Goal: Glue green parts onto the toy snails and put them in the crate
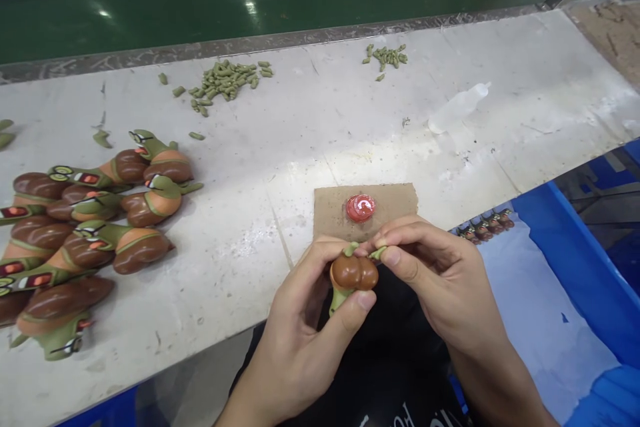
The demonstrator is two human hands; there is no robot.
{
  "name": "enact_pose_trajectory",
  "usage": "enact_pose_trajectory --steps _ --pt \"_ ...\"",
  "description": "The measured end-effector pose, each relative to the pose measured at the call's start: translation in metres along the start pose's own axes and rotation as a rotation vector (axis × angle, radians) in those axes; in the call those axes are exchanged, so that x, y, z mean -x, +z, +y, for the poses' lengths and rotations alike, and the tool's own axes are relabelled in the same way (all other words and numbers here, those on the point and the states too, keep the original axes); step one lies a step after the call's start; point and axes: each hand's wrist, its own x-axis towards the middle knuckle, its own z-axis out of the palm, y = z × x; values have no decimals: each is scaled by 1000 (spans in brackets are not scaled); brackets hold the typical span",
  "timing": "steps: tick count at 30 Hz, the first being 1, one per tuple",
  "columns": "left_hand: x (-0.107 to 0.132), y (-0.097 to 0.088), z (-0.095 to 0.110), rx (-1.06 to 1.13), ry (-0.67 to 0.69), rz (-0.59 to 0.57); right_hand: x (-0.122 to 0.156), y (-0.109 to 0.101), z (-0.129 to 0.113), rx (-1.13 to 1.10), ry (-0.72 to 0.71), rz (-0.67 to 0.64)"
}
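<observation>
Brown in its glossy rounded halves, green at both ends: holding this small figure (354, 273) in the left hand (311, 320), with thumb pressed to the lower side and fingers closed round the other, lower green end pointing down toward the black clothing (387, 360). Pinching a green piece (378, 253) in the right hand (447, 280), thumb and forefinger nearly together with only that sliver between, just beside the upper edge of the figure; cannot tell whether touching it, with fingertips crowded so close there. Just beyond the grip, can see cardboard (329, 210) on the white table (240, 167), bearing a shiny red disc (360, 208) and partly hidden by the hands. Farther beyond and to the left of the grip, can make out a heap of green bits (227, 80) with strays around it; straight beyond, a smaller cluster (391, 57). Beyond the right hand and off to its right, can see a translucent bottle (459, 108) lying down. Well left of the grip, can see many brown-and-green figures (145, 253) lying packed together, some with glasses. Right of the right wrist, can see a blue crate (575, 260) with a pale liner (530, 320) and a row of tiny figures (485, 225) near the table edge
</observation>
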Motion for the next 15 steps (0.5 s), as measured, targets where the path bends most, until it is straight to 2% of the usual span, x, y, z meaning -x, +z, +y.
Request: enact_pose_trajectory --steps 6,11,15 --pt "0 -5 -7 -118 58 -59 2 -4 -11 311 -89 9" --pt "0 -8 -11 -205 88 -79 6 -5 -4 310 -78 -38" --pt "-3 -12 -7 -239 92 -105 9 -6 1 294 -78 -20"
